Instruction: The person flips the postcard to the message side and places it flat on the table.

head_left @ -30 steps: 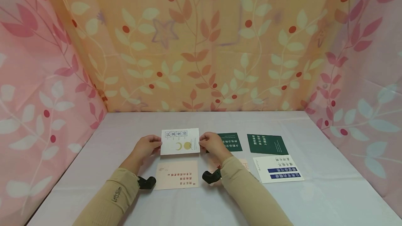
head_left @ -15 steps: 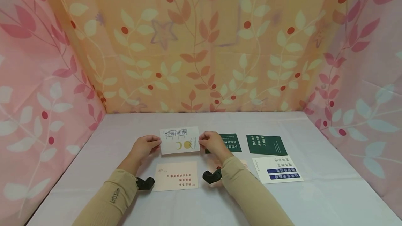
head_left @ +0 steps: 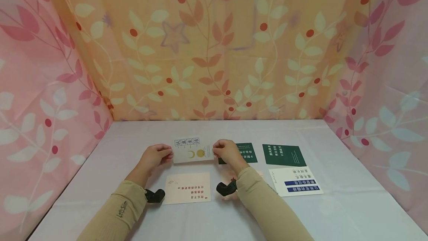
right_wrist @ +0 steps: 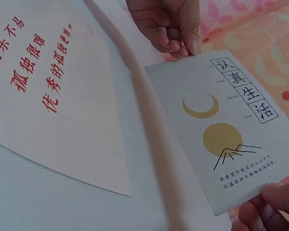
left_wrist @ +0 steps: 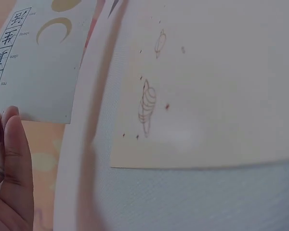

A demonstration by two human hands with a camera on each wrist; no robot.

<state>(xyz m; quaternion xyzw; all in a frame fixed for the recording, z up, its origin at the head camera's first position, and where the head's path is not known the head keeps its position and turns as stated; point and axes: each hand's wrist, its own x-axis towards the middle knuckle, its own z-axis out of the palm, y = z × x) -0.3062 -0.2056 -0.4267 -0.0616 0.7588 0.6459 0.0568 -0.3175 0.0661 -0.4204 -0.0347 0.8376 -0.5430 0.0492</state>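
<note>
A white card with a gold moon, a gold sun and boxed characters is held up by its two short edges above the table. My left hand pinches its left edge, and my right hand pinches the right edge. Both hands show on the card in the right wrist view. In front of it lies a cream card with red writing, flat and untouched. My right hand and forearm partly cover a green card and another cream card with red print.
To the right lie a second green card and a white card with blue bars. A white cloth covers the table. Patterned curtains stand behind and on both sides.
The held white card has tilted more upright, its face looking greyer now, and moved slightly right with both hands. The cards on the table stay where they were.
</note>
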